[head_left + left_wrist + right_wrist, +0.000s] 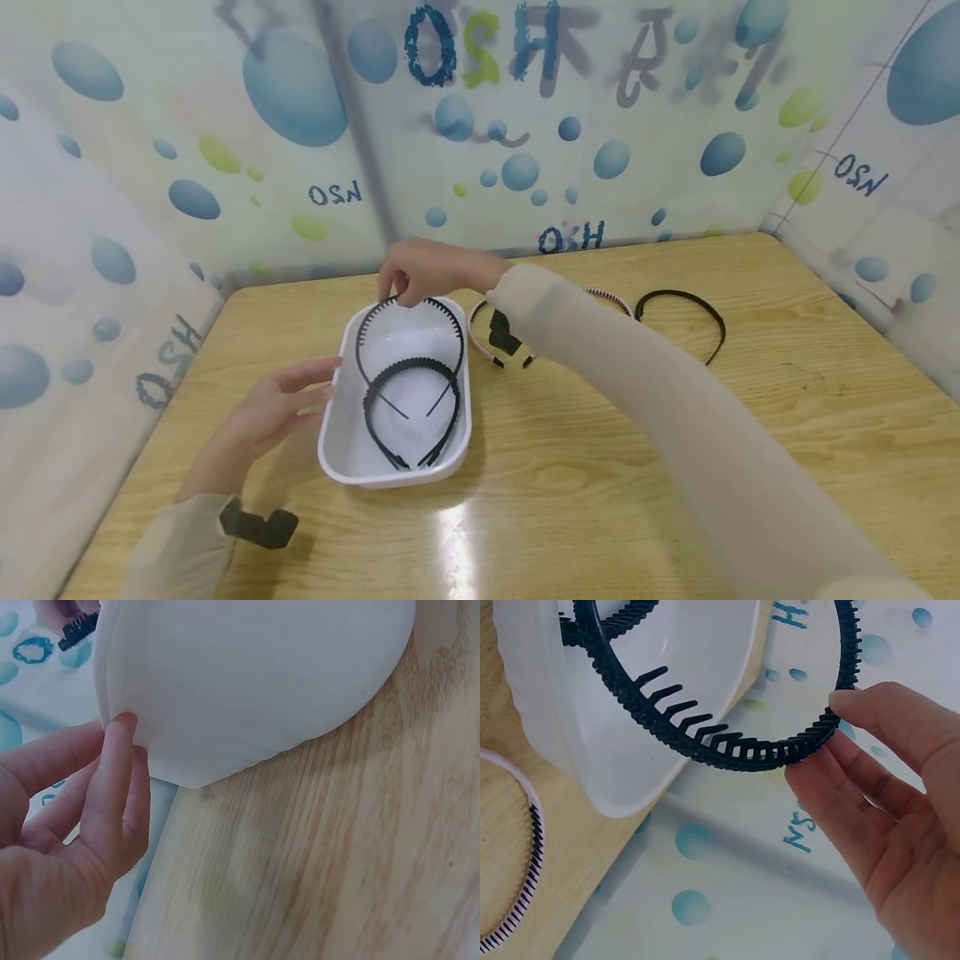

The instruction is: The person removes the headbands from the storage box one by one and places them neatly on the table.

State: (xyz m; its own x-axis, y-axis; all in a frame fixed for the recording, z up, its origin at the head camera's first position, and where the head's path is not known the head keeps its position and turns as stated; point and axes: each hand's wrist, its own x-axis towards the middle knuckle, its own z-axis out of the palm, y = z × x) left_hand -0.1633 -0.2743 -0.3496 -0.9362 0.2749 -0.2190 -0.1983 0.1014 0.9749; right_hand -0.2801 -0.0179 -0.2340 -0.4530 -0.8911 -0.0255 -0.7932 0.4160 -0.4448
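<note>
My right hand pinches a black toothed headband at the top of its arc, thumb on one side and fingertips on the other. The band hangs at the far end of a white plastic basin, its two ends pointing down into it. A second black headband, with a ridged top, lies in the near part of the basin. My left hand is at the basin's left side. In the left wrist view its extended fingers touch the rim and outer wall.
Right of the basin, a pink headband with dark teeth lies on the wooden table, partly hidden by my right arm in the head view. Farther right lies another black headband. A bubble-patterned sheet stands behind the table.
</note>
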